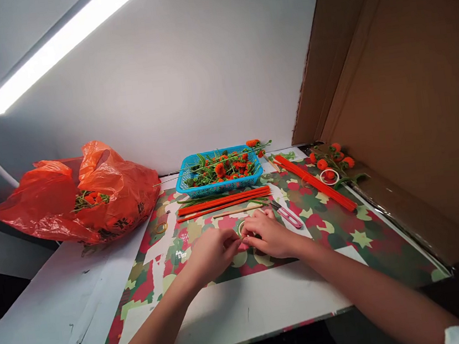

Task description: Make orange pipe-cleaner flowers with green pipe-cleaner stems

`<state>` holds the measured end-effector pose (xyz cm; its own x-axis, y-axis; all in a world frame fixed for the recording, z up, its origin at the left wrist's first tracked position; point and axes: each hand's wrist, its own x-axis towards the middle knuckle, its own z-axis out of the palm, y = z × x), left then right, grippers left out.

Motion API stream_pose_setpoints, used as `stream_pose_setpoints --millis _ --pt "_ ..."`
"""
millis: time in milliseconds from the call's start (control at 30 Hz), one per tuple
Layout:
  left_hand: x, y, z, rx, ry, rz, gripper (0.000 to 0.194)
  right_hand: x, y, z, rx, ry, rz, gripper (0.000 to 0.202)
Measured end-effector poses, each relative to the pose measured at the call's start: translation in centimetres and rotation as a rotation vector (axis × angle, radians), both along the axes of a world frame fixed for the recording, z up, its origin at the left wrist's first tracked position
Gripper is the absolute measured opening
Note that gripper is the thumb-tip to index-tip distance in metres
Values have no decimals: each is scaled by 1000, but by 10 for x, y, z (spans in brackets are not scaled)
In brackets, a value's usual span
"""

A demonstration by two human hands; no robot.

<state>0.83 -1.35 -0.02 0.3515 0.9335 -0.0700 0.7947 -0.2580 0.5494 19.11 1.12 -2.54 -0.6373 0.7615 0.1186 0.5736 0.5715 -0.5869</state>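
Both hands meet over the middle of the patterned table cover (pixel 362 238). My left hand (pixel 216 251) is closed in a pinch, its fingertips touching those of my right hand (pixel 268 234), also pinched. Whatever lies between the fingertips is too small to make out. A roll of tape (pixel 242 228) shows partly behind my right fingers. Just beyond the hands is a thin wooden stick (pixel 234 212), with a bundle of red-orange stems (pixel 224 200) behind it. The pink cutter (pixel 288 216) rests right of my right hand.
A blue basket (pixel 220 186) of orange flowers and green stems stands at the back. At left sits a red plastic bag (pixel 123 190) holding flowers. More red-orange stems (pixel 314 182) and a flower bunch (pixel 332 159) lie at right, near a cardboard wall (pixel 411 88). A lamp (pixel 67 47) hangs above.
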Motion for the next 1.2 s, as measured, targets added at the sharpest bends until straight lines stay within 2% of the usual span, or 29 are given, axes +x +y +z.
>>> stream_pose_setpoints --millis 100,233,400,600,700,733,767,867,967,1067,1200 --pt "1 0 -1 -24 16 2 26 -2 1 -2 16 -37 25 16" --pt "2 0 -1 -9 137 24 23 -5 2 -8 59 -67 56 21" --pt "4 4 -4 110 295 24 17 -9 3 -19 90 -74 95 25" --pt "15 6 -7 271 542 -96 22 -16 2 -26 67 5 19 21" --pt "14 11 1 321 594 -87 17 -16 0 -29 32 38 -3 24" --pt "11 14 6 357 621 -18 16 -16 -1 -29 26 41 0 25" --pt "7 18 13 395 639 72 17 -16 -3 -30 26 43 7 25" --pt "-8 29 38 420 635 129 24 -16 -7 -31 11 61 7 26" --pt "-20 35 60 500 324 87 22 -16 -11 -31 25 79 -25 25" --pt "-30 39 70 534 -132 200 20 -16 -13 -31 33 113 -21 22" --pt "-43 39 65 225 -796 349 26 -16 -15 -34 65 122 -27 10"
